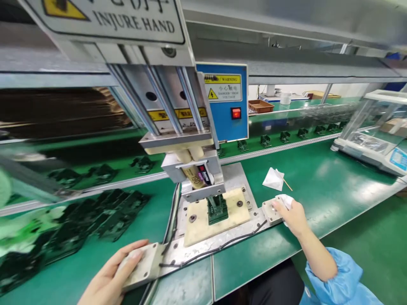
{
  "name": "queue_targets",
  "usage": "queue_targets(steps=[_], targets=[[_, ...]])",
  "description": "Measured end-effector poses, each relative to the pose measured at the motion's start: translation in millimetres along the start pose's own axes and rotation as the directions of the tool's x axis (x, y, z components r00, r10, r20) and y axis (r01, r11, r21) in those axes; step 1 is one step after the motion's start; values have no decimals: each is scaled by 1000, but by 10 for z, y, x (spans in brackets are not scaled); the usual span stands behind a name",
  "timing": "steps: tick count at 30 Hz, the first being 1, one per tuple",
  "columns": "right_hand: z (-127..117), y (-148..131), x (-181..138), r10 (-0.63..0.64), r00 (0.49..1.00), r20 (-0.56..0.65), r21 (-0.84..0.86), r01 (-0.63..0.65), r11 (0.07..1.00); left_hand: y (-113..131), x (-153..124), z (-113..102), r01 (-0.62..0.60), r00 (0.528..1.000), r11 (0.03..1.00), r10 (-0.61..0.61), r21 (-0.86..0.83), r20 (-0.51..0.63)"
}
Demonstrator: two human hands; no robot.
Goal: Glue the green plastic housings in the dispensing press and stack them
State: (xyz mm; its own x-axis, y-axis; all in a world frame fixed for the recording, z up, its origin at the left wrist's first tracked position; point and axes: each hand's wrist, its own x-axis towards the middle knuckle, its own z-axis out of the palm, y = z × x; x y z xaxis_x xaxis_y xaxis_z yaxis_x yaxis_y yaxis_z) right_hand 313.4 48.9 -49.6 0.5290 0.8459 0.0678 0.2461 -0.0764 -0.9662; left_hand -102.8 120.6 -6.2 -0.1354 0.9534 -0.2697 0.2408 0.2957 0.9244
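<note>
My left hand (pixel 119 271) is wrapped round the pale switch box (pixel 148 264) at the press base's near left corner, thumb on top. On the right, my right hand (pixel 294 214) has its thumb on the matching switch box (pixel 271 212), with a crumpled white cloth (pixel 288 201) held in the fingers. Between the hands, a dark green plastic part (pixel 218 214) sits on the cream fixture plate (pixel 193 231). Right above it is the press head (pixel 203 192), which carries a small tube and a dark labelled piece; whether it touches the part is hard to tell.
Many dark green parts (pixel 111 216) lie heaped at left. Beyond the rail, a conveyor (pixel 270 150) carries more parts. A white paper (pixel 271 178) with a wooden stick lies at right, near a clear-walled scale (pixel 375 140). A blue control box (pixel 227 123) shows a lit red switch.
</note>
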Motion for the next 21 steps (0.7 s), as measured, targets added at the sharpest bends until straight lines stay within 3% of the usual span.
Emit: queue_targets(steps=[3,9,19,21], targets=[[-21,-24,-14,32,999,11,7,-32,999,27,-47,33,-12,1000,998,10,-64,-19],[-53,-51,-33,75,993,-87,-90,-82,993,-45,-15,0,-24,1000,991,26,-131,14],[-258,218,53,89,972,-215,-307,-154,939,-123,-28,27,-126,988,986,134,-109,74],[-308,272,74,20,981,-191,-354,-87,931,-129,-29,30,-124,986,986,134,-112,94]])
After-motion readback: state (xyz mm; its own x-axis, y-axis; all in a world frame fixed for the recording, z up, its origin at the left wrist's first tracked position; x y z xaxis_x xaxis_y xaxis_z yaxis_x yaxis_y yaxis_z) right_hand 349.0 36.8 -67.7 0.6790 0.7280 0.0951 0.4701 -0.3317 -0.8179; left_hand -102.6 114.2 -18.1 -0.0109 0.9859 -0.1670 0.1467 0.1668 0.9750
